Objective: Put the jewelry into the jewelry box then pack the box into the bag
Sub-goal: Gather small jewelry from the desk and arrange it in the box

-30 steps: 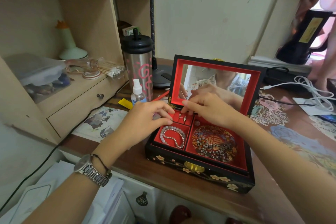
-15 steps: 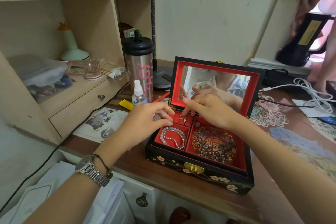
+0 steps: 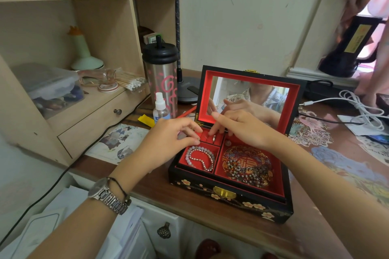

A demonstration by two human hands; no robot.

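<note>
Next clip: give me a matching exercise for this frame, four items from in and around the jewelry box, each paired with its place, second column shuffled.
Things:
1. pearl bracelet
2. dark bead necklace
3. ring
4. spray bottle

Places:
A. large right compartment of the jewelry box
B. on the desk, left of the box, in front of the tumbler
C. small rear-left compartment
D. front-left compartment

Pairs: 1-D, 2-A, 3-C, 4-B
</note>
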